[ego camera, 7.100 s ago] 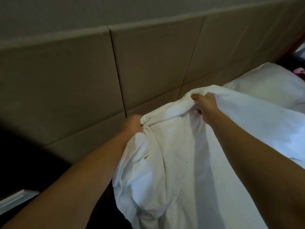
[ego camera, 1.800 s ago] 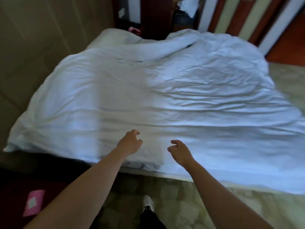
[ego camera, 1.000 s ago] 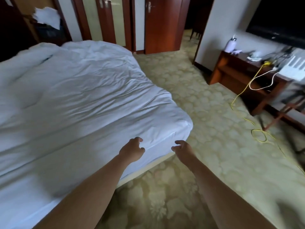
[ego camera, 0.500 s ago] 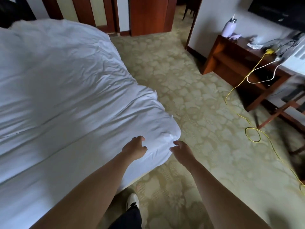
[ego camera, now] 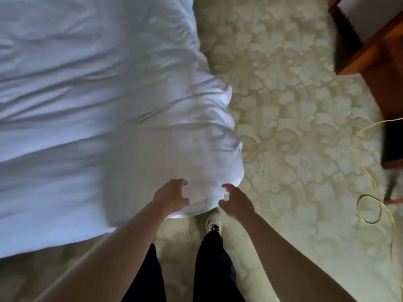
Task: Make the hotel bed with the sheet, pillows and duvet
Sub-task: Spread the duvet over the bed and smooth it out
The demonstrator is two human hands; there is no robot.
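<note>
**Kid:** Both hands are out in front. What are they doing?

**Helper:** Left hand (ego camera: 172,196) and right hand (ego camera: 236,202) are each half open, with curled fingers and nothing held. They sit on either side of the near corner of the duvet (ego camera: 122,118). The left hand's fingers look like they are touching the cloth. The right hand is just beside it. I can't tell if it touches.

**Kid:** Where is the duvet from the hands?

**Helper:** It lies ahead and off to the left. It is spread over the bed, and its long way runs up and away from the person. The corner bulges out right between the two hands, so both are about as near.

**Kid:** So what comes next?

**Helper:** I think the hands will pinch that corner and pull it straight, toward the person. The cloth is soft and wrinkly, so it may bunch.

**Kid:** What else is in the room?

**Helper:** Pale flowery carpet (ego camera: 294,105) is underfoot. A yellow cable (ego camera: 370,209) loops on it off to the right, by some brown wooden furniture (ego camera: 375,53). One white shoe (ego camera: 214,222) shows below the corner.
</note>
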